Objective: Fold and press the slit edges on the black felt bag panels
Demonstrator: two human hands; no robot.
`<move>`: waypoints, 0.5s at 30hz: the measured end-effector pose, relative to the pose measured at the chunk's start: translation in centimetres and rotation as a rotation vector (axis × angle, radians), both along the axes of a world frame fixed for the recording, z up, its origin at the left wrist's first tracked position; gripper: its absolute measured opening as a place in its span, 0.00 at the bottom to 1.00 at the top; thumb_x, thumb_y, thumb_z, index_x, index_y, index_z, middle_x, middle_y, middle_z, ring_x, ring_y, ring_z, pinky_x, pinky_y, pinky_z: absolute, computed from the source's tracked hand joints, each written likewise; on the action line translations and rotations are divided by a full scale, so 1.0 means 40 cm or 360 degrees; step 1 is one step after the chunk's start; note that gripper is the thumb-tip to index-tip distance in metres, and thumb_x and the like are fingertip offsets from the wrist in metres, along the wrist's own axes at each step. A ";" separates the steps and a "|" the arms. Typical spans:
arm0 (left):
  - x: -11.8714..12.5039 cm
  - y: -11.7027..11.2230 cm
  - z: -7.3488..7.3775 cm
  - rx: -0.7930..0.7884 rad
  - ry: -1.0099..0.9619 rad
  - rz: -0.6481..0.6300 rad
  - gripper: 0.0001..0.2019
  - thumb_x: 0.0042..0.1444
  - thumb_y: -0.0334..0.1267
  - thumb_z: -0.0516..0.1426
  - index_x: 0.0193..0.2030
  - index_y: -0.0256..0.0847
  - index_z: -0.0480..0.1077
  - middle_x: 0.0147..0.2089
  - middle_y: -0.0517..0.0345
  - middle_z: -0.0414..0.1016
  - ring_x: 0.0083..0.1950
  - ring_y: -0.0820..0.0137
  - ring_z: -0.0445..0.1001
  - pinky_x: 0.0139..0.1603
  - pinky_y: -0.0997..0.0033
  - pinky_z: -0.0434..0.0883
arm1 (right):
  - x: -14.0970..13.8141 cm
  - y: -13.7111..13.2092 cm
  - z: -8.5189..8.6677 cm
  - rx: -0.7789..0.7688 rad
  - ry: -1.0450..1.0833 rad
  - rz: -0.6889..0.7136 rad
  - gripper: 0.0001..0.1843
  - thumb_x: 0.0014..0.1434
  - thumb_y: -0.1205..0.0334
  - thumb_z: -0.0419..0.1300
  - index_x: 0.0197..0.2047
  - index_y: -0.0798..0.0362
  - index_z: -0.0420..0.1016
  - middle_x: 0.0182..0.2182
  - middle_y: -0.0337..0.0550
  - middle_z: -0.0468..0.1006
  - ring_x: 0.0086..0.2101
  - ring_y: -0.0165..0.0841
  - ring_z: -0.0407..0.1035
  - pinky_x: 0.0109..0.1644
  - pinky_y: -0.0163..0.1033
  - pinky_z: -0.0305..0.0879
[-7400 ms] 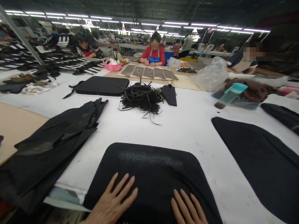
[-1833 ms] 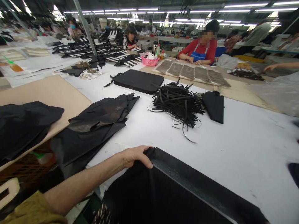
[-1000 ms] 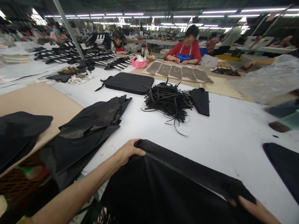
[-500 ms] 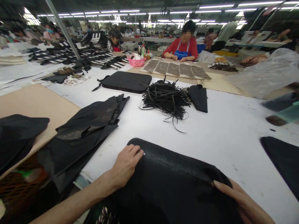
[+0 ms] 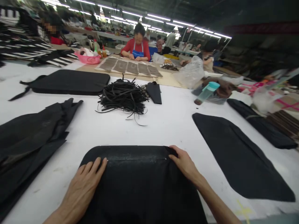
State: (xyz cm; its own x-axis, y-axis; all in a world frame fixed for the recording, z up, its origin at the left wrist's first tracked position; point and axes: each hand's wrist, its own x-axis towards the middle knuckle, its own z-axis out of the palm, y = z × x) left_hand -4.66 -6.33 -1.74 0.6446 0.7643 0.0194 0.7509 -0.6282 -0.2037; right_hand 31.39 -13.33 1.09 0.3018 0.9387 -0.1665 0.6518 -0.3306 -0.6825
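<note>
A black fabric panel (image 5: 140, 183) with rounded corners lies flat on the white table (image 5: 177, 124) right in front of me. My left hand (image 5: 84, 183) rests palm down on its near left part, fingers stretched toward the far left corner. My right hand (image 5: 184, 163) lies on the far right corner, fingers curled over the panel's edge.
A heap of black fabric (image 5: 32, 137) lies to the left, and a long black piece (image 5: 235, 155) to the right. Further off are a bundle of black strips (image 5: 122, 96), a flat black pad (image 5: 67, 82) and a teal-lidded bottle (image 5: 206, 92). Other people work at far tables.
The panel, which was lifted and draped between my hands, now lies flat and square before me. My left hand has flattened on it. My view has swung to the right.
</note>
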 end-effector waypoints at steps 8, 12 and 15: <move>-0.002 0.005 -0.006 -0.0007 -0.0007 -0.0037 0.28 0.51 0.18 0.42 0.55 0.38 0.66 0.53 0.42 0.70 0.45 0.56 0.70 0.46 0.56 0.65 | -0.006 -0.032 0.010 0.0075 -0.0906 -0.0185 0.13 0.56 0.71 0.46 0.41 0.52 0.69 0.38 0.48 0.72 0.37 0.38 0.66 0.40 0.41 0.59; -0.002 0.005 0.001 -0.0054 0.0037 0.0022 0.29 0.51 0.18 0.41 0.56 0.40 0.65 0.53 0.43 0.69 0.45 0.58 0.69 0.47 0.58 0.65 | -0.033 -0.027 -0.014 -0.0165 -0.0213 -0.0145 0.06 0.55 0.62 0.50 0.30 0.50 0.67 0.23 0.35 0.69 0.27 0.31 0.65 0.30 0.34 0.56; -0.010 0.009 0.004 -0.0121 0.0033 0.0085 0.32 0.50 0.17 0.40 0.58 0.46 0.63 0.53 0.46 0.69 0.46 0.60 0.69 0.47 0.59 0.65 | -0.047 -0.015 -0.038 -0.0252 -0.0242 -0.0231 0.08 0.55 0.59 0.51 0.25 0.50 0.64 0.19 0.33 0.66 0.25 0.29 0.63 0.27 0.34 0.52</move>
